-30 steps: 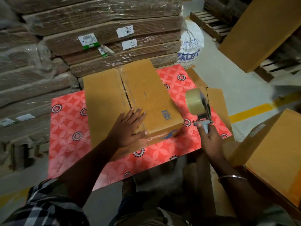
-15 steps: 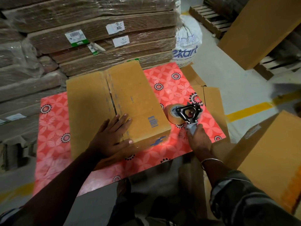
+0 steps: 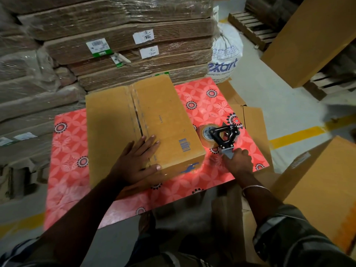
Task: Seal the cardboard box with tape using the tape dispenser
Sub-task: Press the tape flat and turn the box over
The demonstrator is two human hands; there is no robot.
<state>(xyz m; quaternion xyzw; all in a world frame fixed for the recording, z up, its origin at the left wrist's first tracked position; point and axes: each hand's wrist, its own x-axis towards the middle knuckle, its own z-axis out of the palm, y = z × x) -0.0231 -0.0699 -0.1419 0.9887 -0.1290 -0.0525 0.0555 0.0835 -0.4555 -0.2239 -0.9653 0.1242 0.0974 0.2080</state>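
Note:
A brown cardboard box (image 3: pixel 165 120) lies on a red flowered table (image 3: pixel 67 143), flaps closed, with a strip of clear tape running along its centre seam. My left hand (image 3: pixel 136 160) presses flat on the near end of the lid, thumb over the front edge. My right hand (image 3: pixel 238 162) grips the handle of a black tape dispenser (image 3: pixel 223 137), which lies on its side on the table just right of the box. Its roll of clear tape (image 3: pixel 207 134) faces up beside the box's right wall.
Shrink-wrapped stacks of flat cardboard (image 3: pixel 123 45) rise behind and left of the table. A white printed sack (image 3: pixel 226 53) stands at the back right. Large brown boxes (image 3: pixel 325 182) sit at my right, flattened cardboard (image 3: pixel 254 120) lies beside the table, and a yellow floor line (image 3: pixel 296 135) runs beyond.
My right hand has lowered the dispenser from the air down onto the table beside the box. My left hand has stayed pressed on the lid.

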